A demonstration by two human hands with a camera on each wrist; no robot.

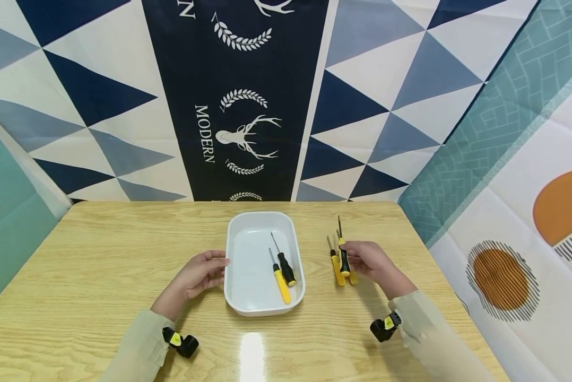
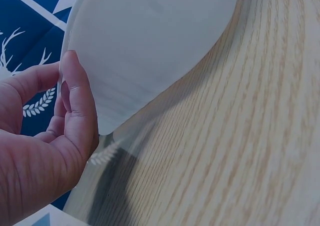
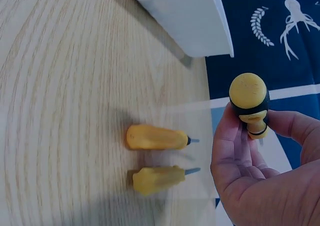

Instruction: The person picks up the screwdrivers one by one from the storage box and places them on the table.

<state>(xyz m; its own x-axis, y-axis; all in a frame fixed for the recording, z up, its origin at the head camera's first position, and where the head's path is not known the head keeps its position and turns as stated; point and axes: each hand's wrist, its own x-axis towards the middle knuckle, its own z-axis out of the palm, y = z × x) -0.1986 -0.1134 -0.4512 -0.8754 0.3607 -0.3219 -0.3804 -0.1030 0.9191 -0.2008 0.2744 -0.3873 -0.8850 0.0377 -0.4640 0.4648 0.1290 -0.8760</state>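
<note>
My left hand [image 1: 205,273] is at the left side of a white plastic tray [image 1: 240,307], pinching its rim between fingers and thumb. A screwdriver with a black-and-yellow handle [image 1: 344,262] is gripped by my right hand [image 1: 369,260], its shaft pointing to the back of the table. The right wrist view shows the rounded yellow end of that handle between thumb and fingers, raised over the table. Beneath it lie two yellow-handled screwdrivers, one orange-yellow [image 3: 156,137] and one paler [image 3: 157,180]. Inside the tray are a black-handled screwdriver [image 1: 286,269] and a yellow-handled screwdriver [image 1: 282,285].
The wooden table [image 1: 100,276] runs back to a patterned cloth [image 1: 240,159] hung behind it. Another cloth [image 1: 496,233] stands along the right edge. A black camera is strapped to each sleeve.
</note>
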